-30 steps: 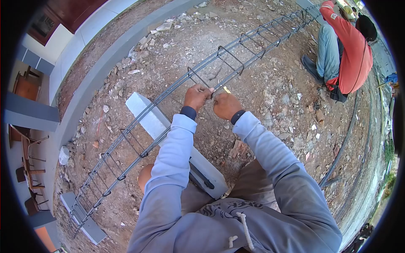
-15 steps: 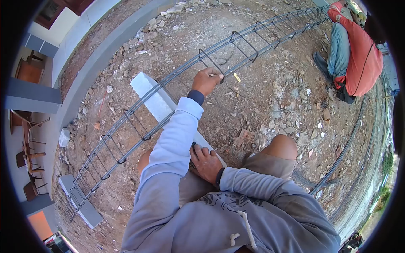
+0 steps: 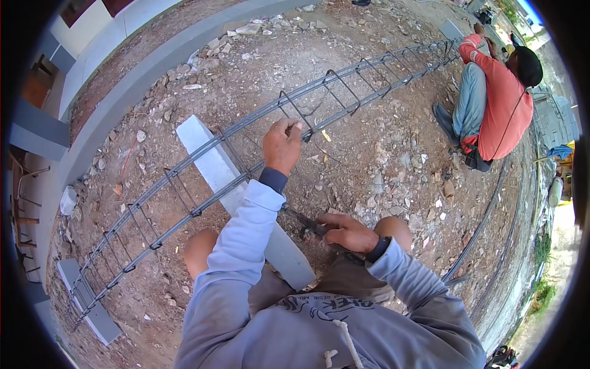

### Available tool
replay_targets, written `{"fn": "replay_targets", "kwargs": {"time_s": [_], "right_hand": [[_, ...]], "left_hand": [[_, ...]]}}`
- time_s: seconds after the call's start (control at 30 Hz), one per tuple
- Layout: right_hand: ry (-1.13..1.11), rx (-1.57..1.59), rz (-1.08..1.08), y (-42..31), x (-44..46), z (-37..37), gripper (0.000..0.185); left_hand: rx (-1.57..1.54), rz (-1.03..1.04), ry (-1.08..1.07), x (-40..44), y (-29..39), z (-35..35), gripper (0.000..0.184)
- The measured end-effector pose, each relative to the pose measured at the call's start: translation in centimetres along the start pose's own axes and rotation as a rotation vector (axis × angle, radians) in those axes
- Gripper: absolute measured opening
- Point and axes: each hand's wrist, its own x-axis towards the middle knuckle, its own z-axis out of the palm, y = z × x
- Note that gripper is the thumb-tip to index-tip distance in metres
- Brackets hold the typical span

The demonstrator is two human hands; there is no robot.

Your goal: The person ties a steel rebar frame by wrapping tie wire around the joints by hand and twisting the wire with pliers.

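The person's left hand is raised with its fingers curled in towards the thumb, just beside the lower corner of a thin, dark, bent-steel crosspiece; whether anything is pinched there cannot be told. By the right hand, a dark metal hand tool is gripped above the lap, well apart from that corner.

The crosspiece is fitted across a long grey steel-bar framework, which is stretched diagonally over the stony ground. Beneath it, close to the left forearm, a pale grey rectangular block is laid crosswise as a support; at the near-left end a second grey slab-like block is placed.

The framework is judged to be largely assembled: crosspieces are spaced along its whole visible length, and dark lumps, perhaps ties, are seen at several crossings. The corner by the left hand is judged unfinished. How many other corners are left unfastened cannot be made out.

Near the far end, a crouching person in a red long-sleeved top is seen.
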Motion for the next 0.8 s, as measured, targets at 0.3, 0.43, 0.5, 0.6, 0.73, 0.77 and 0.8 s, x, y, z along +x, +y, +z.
{"fn": "replay_targets", "kwargs": {"time_s": [0.3,0.43,0.5,0.6,0.73,0.77,0.8], "right_hand": [[0.129,0.320,-0.356,-5.4,-5.1,-8.2,0.051],[0.317,-0.082,-0.024,-4.9,-0.6,-9.2,0.034],[0.357,-0.368,0.073,-5.4,1.3,-10.5,0.028],[0.401,-0.631,0.089,-7.2,2.4,-10.8,0.029],[0.453,-1.077,0.134,-7.6,3.9,-10.9,0.034],[0.467,-1.228,0.124,-7.3,4.5,-11.1,0.036],[0.485,-1.232,0.164,-8.3,4.2,-10.1,0.041]], "left_hand": [[0.112,-0.260,-0.088,-2.7,1.0,2.8,0.033],[0.034,-0.242,-0.102,-3.6,-1.8,4.2,0.027],[-0.146,-0.306,-0.115,-3.8,-1.8,4.3,0.023],[-0.553,-0.510,-0.173,-4.3,-0.5,4.0,0.023],[-0.796,-0.674,-0.214,-4.0,-0.6,4.0,0.025],[-0.839,-0.719,-0.219,-4.0,-1.1,4.4,0.026],[-0.842,-0.705,-0.214,-3.9,-0.8,4.3,0.026]]}}
